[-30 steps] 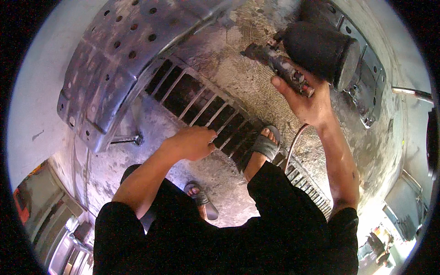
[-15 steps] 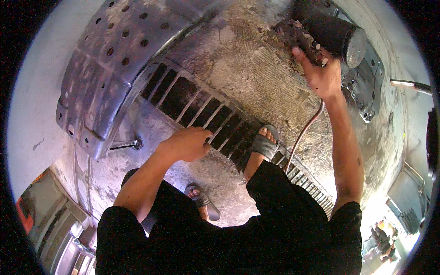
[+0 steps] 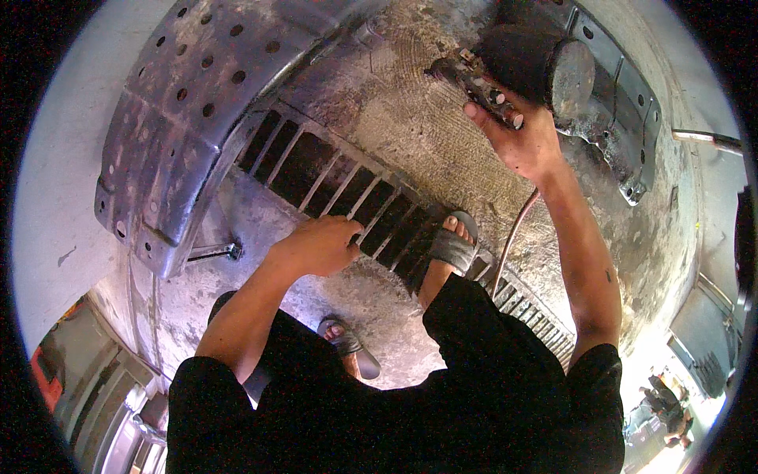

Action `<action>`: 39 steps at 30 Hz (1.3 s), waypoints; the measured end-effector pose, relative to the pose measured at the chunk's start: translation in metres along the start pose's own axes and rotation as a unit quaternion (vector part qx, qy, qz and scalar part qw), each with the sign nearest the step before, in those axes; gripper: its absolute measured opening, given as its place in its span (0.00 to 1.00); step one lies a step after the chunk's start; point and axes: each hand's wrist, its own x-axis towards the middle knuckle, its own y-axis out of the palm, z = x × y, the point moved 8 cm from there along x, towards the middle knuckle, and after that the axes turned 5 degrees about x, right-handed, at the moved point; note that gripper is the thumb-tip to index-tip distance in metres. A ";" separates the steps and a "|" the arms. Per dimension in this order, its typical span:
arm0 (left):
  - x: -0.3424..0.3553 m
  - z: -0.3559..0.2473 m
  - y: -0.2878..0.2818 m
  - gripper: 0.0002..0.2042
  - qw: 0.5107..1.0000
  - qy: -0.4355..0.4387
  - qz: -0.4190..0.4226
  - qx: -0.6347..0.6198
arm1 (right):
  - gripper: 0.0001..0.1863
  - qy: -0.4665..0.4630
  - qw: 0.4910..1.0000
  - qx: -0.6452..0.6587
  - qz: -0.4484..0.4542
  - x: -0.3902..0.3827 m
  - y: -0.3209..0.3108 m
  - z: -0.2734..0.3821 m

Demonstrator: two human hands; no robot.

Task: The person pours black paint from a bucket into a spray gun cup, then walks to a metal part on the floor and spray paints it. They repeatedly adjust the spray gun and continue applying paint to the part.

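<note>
My right hand [image 3: 527, 146] is closed around a dark, worn bar-like tool [image 3: 474, 79] with pale metal studs. Its thumb lies along the near-left side. Right behind it is a black cylinder [image 3: 517, 59] with a flat grey round end; whether it is joined to the tool I cannot tell. A brownish cable or hose [image 3: 513, 229] runs down from beneath this hand to the floor. Over the floor grate [image 3: 347, 193], my left hand [image 3: 316, 245] hangs with its fingers curled. Nothing shows in it, and its palm is hidden.
A large perforated grey metal panel [image 3: 189, 103] stands at the left, with a small strut [image 3: 217, 251] at its foot. Another dark metal plate [image 3: 632, 134] lies at the right. My sandalled foot [image 3: 455, 241] rests by the grate. A pipe [image 3: 707, 141] juts in at the right.
My right hand has shifted left with the dark tool, and the black cylinder has moved left along with it. My left hand stays nearly where it was.
</note>
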 end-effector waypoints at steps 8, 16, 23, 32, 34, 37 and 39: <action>0.001 0.005 0.001 0.21 1.000 0.011 -0.013 -0.009 | 0.23 -0.018 0.999 -0.007 -0.037 0.013 -0.015 -0.007; 0.015 0.006 -0.003 0.22 1.000 -0.004 0.011 0.002 | 0.22 -0.054 0.989 -0.027 -0.133 0.028 -0.050 -0.005; 0.032 0.001 -0.018 0.23 1.000 -0.020 0.006 0.004 | 0.24 -0.047 0.993 0.041 -0.098 0.042 -0.057 0.008; 0.095 -0.035 -0.027 0.27 0.984 0.082 -0.006 -0.160 | 0.24 -0.013 0.997 0.075 0.033 0.045 -0.035 0.019; 0.122 -0.059 -0.029 0.29 0.974 0.124 0.000 -0.189 | 0.27 -0.040 0.997 0.070 0.004 0.060 -0.036 0.011; 0.168 -0.099 -0.035 0.33 0.953 0.175 -0.003 -0.248 | 0.23 -0.065 0.996 0.048 -0.031 0.076 -0.049 -0.008; 0.195 -0.127 -0.037 0.36 0.917 0.179 0.020 -0.356 | 0.22 -0.111 0.990 0.050 -0.068 0.085 -0.058 -0.014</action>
